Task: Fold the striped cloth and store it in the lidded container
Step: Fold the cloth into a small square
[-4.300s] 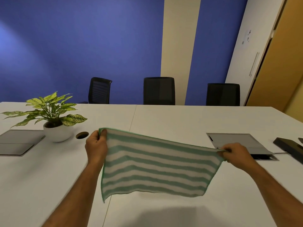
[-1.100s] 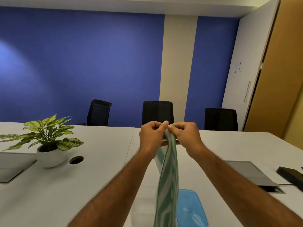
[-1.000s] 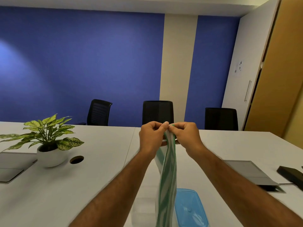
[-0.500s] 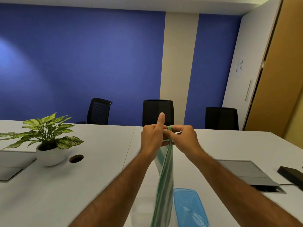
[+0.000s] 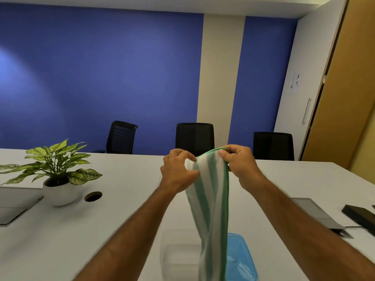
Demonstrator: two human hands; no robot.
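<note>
You are mid-fold. Your left hand [image 5: 178, 171] and right hand [image 5: 238, 162] each close a pinching grip on the top edge of the striped cloth [image 5: 212, 199], which hangs lengthwise at centre frame. It dangles over the clear container [image 5: 178, 254] and its blue lid [image 5: 241, 258] at the bottom edge. Next, you likely need to halve the hanging length again. The white tabletop [image 5: 121, 209] carries a potted plant [image 5: 58, 175] at left; three black chairs [image 5: 194, 138] face a blue wall.
</note>
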